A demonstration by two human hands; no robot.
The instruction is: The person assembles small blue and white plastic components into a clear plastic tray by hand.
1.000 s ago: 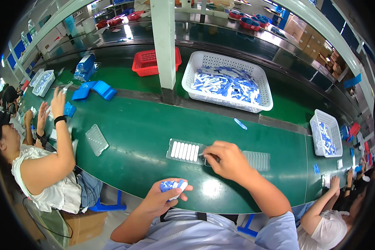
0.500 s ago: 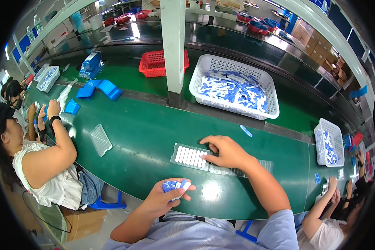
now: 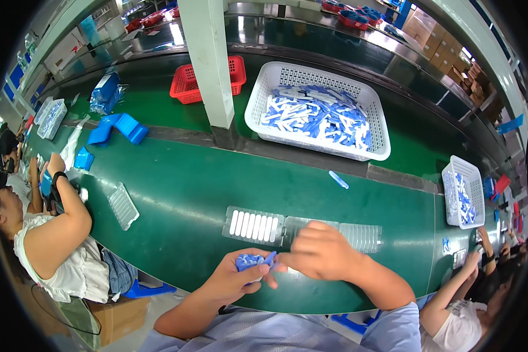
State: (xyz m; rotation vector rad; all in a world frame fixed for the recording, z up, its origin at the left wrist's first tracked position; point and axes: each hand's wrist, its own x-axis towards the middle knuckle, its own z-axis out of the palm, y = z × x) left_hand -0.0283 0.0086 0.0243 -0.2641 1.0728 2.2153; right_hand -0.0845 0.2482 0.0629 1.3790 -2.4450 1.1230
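Note:
My left hand (image 3: 236, 274) is closed around a bundle of small blue and white plastic sticks (image 3: 250, 262), held over the near table edge. Curled in, my right hand (image 3: 322, 252) meets the bundle with its fingertips beside a blue stick that pokes out. Whether those fingers grip that stick is hidden. Just beyond my hands lies a clear ribbed plastic tray (image 3: 231, 230) with several white sticks side by side in its slots. Another clear tray section (image 3: 361, 237) extends to the right, its slots bare, partly behind my right hand.
A white basket (image 3: 317, 148) heaped with blue and white sticks stands at the back, beside a red basket (image 3: 185, 92) and a white post (image 3: 208, 64). One loose stick (image 3: 338, 179) lies on the green table. A clear tray (image 3: 123, 206) is at left. Co-workers sit on both sides.
My right hand has drawn back from the filled tray toward my left hand and its fingers have curled in at the bundle. The whole view has shifted slightly.

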